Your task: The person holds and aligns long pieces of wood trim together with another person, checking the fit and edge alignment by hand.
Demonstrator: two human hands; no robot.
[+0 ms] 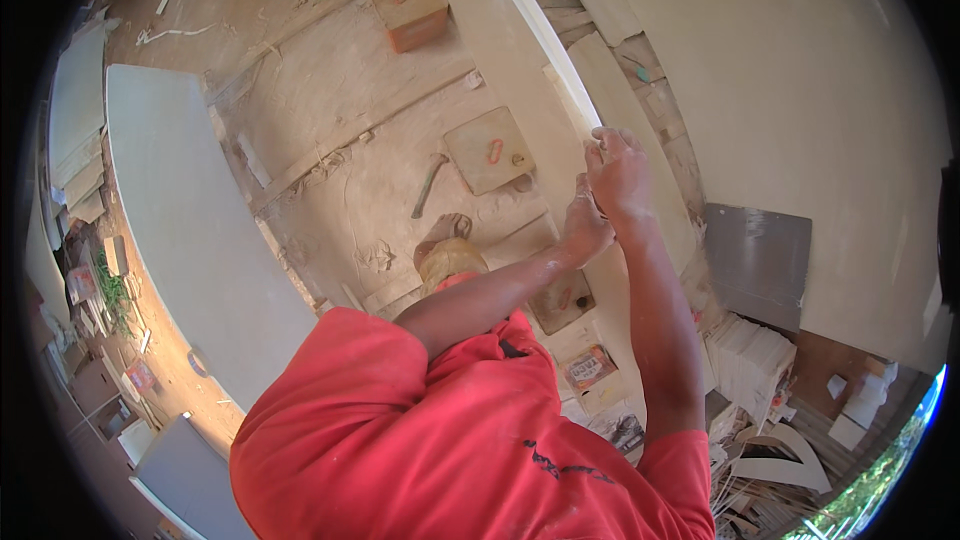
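Note:
A long white strip (540,25) runs along the edge of a narrow pale board (510,70), from the far end toward my hands. My right hand (620,178) is closed around the near end of the strip, its fingers curled at the board's edge. Just below and to the left, my left hand (586,228) is closed close against the right one. What its fingers hold is hidden. Both hands and forearms carry pale dust.
Jerrycans (490,152) stand beside and under the board. A hammer-like tool (430,185) lies on the dusty floor near my foot. A large pale panel (780,120) fills the right, with a grey sheet (758,265) beside it. Another long panel (190,210) lies left.

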